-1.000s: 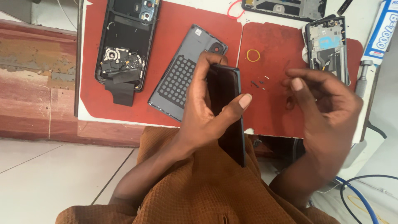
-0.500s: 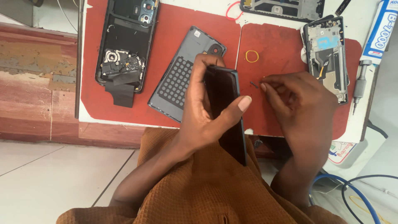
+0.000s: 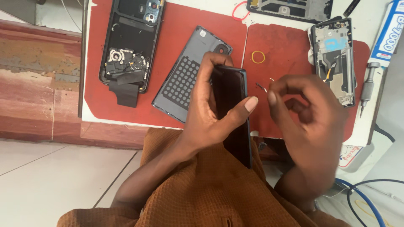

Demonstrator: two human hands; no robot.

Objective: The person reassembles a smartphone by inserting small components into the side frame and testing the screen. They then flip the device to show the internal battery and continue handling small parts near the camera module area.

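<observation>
White desk [image 3: 90, 115]: red mat [image 3: 176, 38] over most of it; screwdriver [image 3: 367, 86] along right edge; red rubber band [image 3: 240, 10] at far edge.

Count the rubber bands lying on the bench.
2. A thin red rubber band lies on the white tabletop at the top edge; a small yellow rubber band lies on the right red mat. Others may be hidden under hands.

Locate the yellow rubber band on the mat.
In the head view, the yellow rubber band lies on the right red mat, just above the right hand, left of the opened phone frame.
</observation>
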